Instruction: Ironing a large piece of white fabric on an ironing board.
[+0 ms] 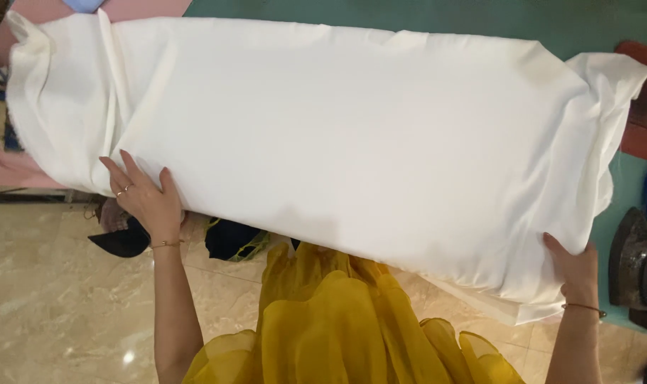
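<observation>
While flat on white cloth (352,142) — fingers (128,174) spread

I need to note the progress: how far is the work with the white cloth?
Done: the white cloth lies folded in layers, mostly smooth, across the green table. In hand: the left hand presses flat on its near edge, and the right hand holds the near right corner. Left: the bunched folds at both ends are not yet smoothed.

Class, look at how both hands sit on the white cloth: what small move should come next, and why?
Probably smooth the left hand flat toward the bunched folds at the left end of the white cloth, while the right hand pins the near corner. The middle lies flat; only the ends are rumpled.
</observation>
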